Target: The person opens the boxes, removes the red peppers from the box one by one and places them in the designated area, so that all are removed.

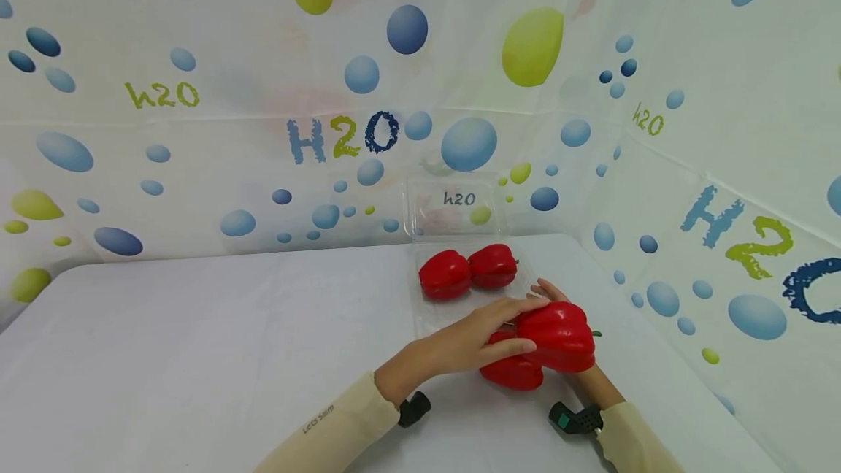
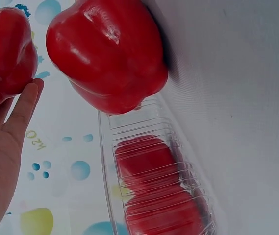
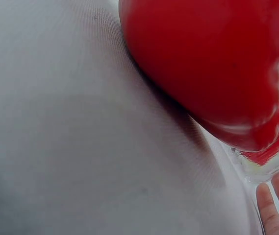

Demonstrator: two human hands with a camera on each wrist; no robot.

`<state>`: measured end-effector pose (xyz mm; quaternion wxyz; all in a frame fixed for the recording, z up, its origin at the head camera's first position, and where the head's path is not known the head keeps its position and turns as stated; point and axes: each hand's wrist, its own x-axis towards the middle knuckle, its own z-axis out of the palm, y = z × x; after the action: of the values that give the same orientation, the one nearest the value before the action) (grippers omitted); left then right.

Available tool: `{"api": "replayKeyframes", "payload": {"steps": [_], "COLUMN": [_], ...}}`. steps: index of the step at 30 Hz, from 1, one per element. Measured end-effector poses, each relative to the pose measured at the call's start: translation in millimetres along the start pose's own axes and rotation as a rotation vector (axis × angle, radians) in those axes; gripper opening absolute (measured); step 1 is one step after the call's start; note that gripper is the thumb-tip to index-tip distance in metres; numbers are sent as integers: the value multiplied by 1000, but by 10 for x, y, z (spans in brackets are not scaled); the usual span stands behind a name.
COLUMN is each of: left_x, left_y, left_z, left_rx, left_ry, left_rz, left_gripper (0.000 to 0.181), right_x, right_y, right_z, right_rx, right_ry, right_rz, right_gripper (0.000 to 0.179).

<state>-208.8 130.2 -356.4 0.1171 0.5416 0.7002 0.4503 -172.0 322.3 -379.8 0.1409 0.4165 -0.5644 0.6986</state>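
Observation:
My left hand (image 1: pixel 460 338) grips a red bell pepper (image 1: pixel 558 336), thumb on the near side and fingers over its top. A second bell pepper (image 1: pixel 512 371) rests on the table just below and left of it; its glossy side fills the top of the left wrist view (image 2: pixel 105 54). Behind the held pepper, my right hand (image 1: pixel 550 290) is partly hidden. In the right wrist view its fingers (image 3: pixel 266 200) are extended beside the clear plastic container (image 1: pixel 420 323). Two more red peppers (image 1: pixel 445 275) lie at the far end of that container.
The container's hinged clear lid (image 1: pixel 453 206) stands upright at the back, against the patterned backdrop (image 1: pixel 250 166). A white cloth covers the table (image 1: pixel 230 356). At the right, a second patterned wall (image 1: pixel 696 254) borders the table.

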Motion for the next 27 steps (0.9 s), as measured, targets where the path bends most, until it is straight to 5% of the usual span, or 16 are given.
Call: {"api": "replayKeyframes", "payload": {"steps": [7, 14, 21, 23, 27], "left_x": [-27, -46, -61, -70, -99], "left_y": [34, 101, 150, 153, 148], "left_z": [12, 14, 32, 35, 41], "left_rx": [10, 45, 59, 63, 81], "left_ry": [-14, -42, -64, -66, -63], "left_rz": [22, 46, 40, 49, 65], "left_gripper": [65, 64, 65, 65, 66], "right_x": [-5, 10, -14, -27, -53], "right_y": [-94, -183, -287, -302, -183], "right_z": [83, 137, 201, 208, 137], "right_rx": [-143, -139, -217, -255, -268], "right_ry": [32, -11, 37, 61, 235], "right_rz": [32, 7, 87, 117, 255], "right_gripper": [68, 71, 76, 78, 57]}}
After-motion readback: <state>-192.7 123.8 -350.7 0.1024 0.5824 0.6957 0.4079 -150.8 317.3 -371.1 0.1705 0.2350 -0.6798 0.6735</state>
